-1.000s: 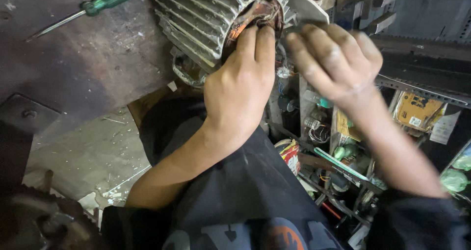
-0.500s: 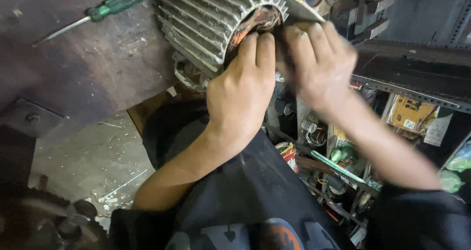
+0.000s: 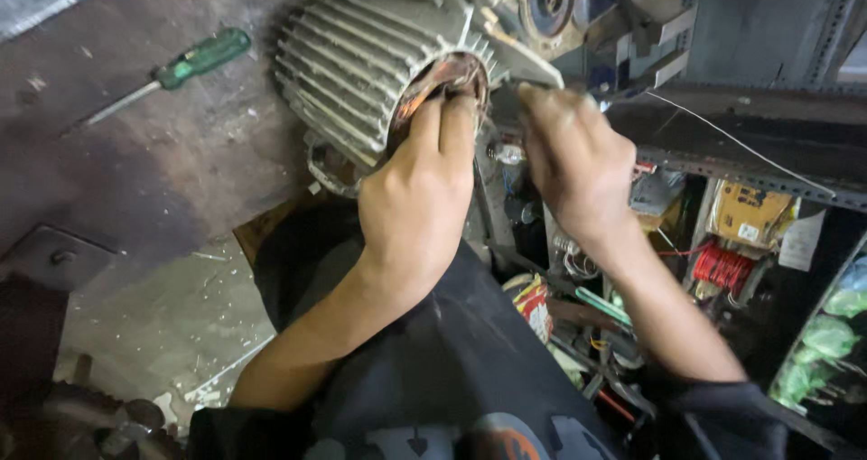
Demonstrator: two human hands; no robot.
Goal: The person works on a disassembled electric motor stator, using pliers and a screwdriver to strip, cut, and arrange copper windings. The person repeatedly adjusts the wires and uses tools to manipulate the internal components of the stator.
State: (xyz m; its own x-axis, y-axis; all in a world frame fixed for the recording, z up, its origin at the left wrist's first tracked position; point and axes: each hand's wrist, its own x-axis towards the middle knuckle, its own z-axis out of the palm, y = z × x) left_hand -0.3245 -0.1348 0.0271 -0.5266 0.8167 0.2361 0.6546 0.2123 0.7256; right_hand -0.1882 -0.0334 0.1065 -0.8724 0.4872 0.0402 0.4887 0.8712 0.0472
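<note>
A grey finned motor housing (image 3: 361,54) lies on its side on the dark bench, its open end toward me with copper windings (image 3: 447,76) showing inside. My left hand (image 3: 420,194) rests against that open end, fingers pressed on the windings. My right hand (image 3: 569,157) is just right of the opening, its fingers pinched together, and a thin pale wire (image 3: 741,144) runs away from it to the right. Whether the fingers actually hold the wire is hidden.
A green-handled screwdriver (image 3: 176,72) lies on the bench (image 3: 163,171) at the upper left. A metal shelf (image 3: 768,180) on the right holds a red wire spool (image 3: 722,266), a yellow box (image 3: 750,212) and green items (image 3: 826,334). Scrap metal sits at bottom left.
My right hand has drawn back from the motor opening to the right and closed its fingers, and the thin wire now stretches away from it. The left hand stayed on the windings.
</note>
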